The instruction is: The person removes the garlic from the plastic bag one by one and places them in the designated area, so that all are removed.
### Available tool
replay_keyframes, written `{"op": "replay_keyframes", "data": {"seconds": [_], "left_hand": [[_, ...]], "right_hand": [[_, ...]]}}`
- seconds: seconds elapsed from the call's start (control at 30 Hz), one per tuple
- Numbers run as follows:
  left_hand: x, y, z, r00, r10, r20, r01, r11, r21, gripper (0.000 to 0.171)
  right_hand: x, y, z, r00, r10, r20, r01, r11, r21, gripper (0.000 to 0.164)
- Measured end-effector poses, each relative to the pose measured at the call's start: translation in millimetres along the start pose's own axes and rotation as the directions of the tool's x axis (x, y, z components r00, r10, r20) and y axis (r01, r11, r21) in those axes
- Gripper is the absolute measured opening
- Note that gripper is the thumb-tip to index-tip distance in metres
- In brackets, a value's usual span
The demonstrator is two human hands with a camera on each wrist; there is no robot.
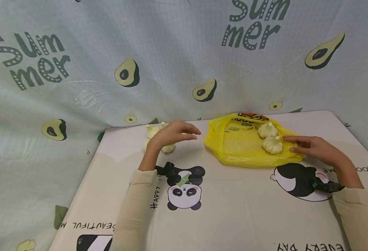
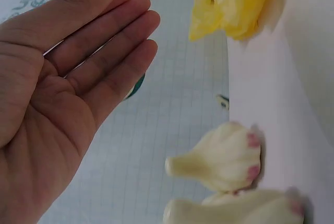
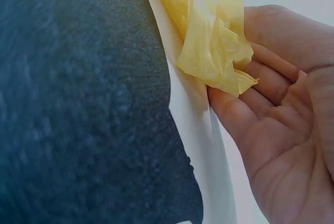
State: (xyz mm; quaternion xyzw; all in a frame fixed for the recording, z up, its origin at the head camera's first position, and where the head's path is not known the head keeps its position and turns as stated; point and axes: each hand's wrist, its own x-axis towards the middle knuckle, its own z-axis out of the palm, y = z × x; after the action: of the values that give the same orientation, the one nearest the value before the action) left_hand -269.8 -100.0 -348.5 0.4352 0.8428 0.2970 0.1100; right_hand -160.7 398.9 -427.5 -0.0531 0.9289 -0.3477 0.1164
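My left hand (image 1: 174, 133) hovers with loosely straight fingers over several garlic bulbs (image 1: 168, 149) at the back left, partly hiding them. In the left wrist view its palm is bare, with a garlic bulb (image 2: 224, 156) below the fingers. A yellow plastic bag (image 1: 243, 158) lies spread at the back right, its mouth facing up. Two garlic bulbs (image 1: 272, 145) sit at the bag's right side. My right hand (image 1: 317, 148) touches the bag's right end, fingers extended and thumb apart from them. In the right wrist view, the bag's crumpled edge (image 3: 216, 62) covers the fingertips.
A pale tablecloth (image 1: 227, 209) printed with pandas and lettering covers the table. Behind it hangs a light curtain (image 1: 165, 94) with avocado and lettering prints, meeting the table's back edge. Dark straps (image 1: 329, 187) circle both wrists.
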Motion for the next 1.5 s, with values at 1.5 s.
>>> {"op": "replay_keyframes", "data": {"seconds": [1.5], "left_hand": [[112.3, 51.1, 71.0, 0.972, 0.183, 0.145, -0.147, 0.962, -0.229, 0.032]], "right_hand": [[-1, 14, -8, 0.995, -0.098, 0.004, 0.097, 0.993, 0.069, 0.038]]}}
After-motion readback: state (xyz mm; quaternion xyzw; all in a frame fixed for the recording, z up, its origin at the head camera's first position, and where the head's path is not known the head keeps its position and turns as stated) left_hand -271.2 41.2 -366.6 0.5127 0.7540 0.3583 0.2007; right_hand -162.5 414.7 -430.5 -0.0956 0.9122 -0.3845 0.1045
